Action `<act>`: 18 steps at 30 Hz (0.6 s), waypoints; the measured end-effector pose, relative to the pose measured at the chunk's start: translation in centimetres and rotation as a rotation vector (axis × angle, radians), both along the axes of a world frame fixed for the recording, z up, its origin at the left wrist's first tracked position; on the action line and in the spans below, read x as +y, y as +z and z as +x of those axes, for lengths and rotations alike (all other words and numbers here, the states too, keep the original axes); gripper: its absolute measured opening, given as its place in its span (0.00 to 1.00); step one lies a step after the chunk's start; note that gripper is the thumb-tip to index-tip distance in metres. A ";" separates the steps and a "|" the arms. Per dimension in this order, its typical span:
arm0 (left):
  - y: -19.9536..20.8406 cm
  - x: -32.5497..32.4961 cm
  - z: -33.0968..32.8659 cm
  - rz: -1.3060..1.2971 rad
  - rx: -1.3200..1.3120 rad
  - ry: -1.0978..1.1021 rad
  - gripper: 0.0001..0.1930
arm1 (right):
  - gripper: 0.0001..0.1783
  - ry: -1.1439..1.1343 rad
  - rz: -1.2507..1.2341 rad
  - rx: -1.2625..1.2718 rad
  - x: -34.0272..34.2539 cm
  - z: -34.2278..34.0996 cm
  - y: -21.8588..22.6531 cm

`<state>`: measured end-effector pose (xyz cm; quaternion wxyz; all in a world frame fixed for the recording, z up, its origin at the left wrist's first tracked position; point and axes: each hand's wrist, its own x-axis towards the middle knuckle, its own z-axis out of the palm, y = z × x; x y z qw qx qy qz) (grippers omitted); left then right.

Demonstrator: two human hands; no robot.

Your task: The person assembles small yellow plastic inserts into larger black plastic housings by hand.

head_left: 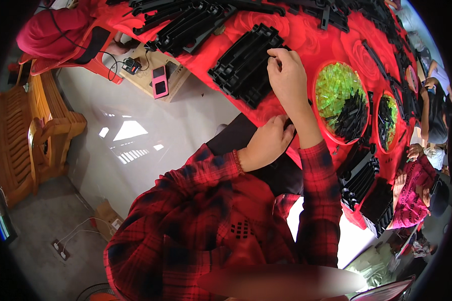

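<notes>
Black plastic strips (pixel 243 65) lie side by side in a close bundle on the red tablecloth (pixel 297 31), near the table edge in front of the person. The right hand (pixel 287 75) is just beside the bundle's right end, its fingers curled in and thumb and forefinger drawn close together. The left hand (pixel 268 143) is lower, at the table edge, with fingers bent and the thumb tucked near them. At this angle a small piece could be hidden in either grip, so I cannot tell whether the fingers have hold of anything.

For good handling, a light fingertip pinch looks right, since the strips are narrow and packed tightly; a broad grab would probably drag the neighbours askew. The left hand could usefully steady the near side, because the bundle is close enough to the edge for a careless push to tip strips off.

The bowl (pixel 342 143) to the right holds yellow-green pieces (pixel 334 85) and small black pieces (pixel 350 118). It is near the right forearm, so keeping that elbow clear of its rim seems wise. Small parts like these are best picked singly and turned the right way before they meet a strip.
</notes>
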<state>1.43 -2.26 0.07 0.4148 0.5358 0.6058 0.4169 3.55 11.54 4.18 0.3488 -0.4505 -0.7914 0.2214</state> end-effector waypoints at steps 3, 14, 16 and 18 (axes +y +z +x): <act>-0.1 0.7 -0.7 0.104 0.186 0.038 0.17 | 0.10 0.000 0.086 0.033 1.0 0.8 -0.3; 0.0 2.4 -0.6 0.086 0.597 -0.030 0.17 | 0.22 -0.112 -0.238 -0.175 0.9 -0.8 -0.1; -0.1 2.2 -0.8 0.099 0.583 -0.015 0.17 | 0.27 -0.174 -0.265 -0.186 1.0 -1.7 -0.2; 0.1 1.9 -1.1 0.109 0.567 0.001 0.17 | 0.32 -0.199 -0.339 -0.143 0.9 -2.4 0.1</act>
